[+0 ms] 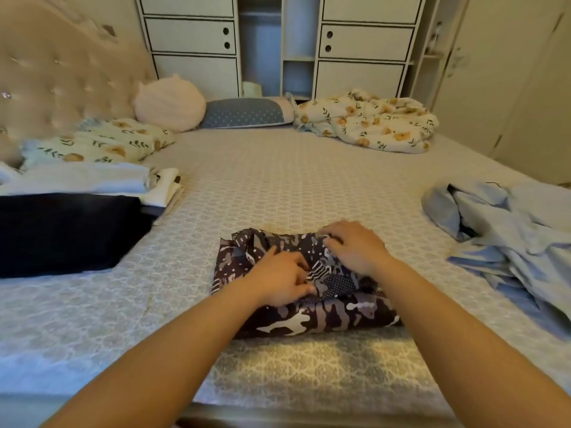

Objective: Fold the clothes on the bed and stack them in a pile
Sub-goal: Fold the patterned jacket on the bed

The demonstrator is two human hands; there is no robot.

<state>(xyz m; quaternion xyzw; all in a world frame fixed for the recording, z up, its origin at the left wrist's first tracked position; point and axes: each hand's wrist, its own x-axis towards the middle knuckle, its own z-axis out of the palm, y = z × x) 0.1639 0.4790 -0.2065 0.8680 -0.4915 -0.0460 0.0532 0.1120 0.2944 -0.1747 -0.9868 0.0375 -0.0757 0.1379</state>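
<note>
1. The bed (278, 180) wears a pale, lattice-patterned cover; a tufted headboard (55, 75) stands at the left, and white cabinets (364, 41) line the far wall.
2. A camouflage garment (309, 316) lies partly folded near the bed's front edge.
3. The left hand (278, 281) pinches its fabric with curled fingers; the right hand (352, 245) grips the far fold.
4. A folded dark garment (65, 233) and white folded clothes (92, 180) lie left; a crumpled blue shirt (509, 230) lies right.
5. Floral bedding (367, 125) and pillows (241, 112) sit behind.
</note>
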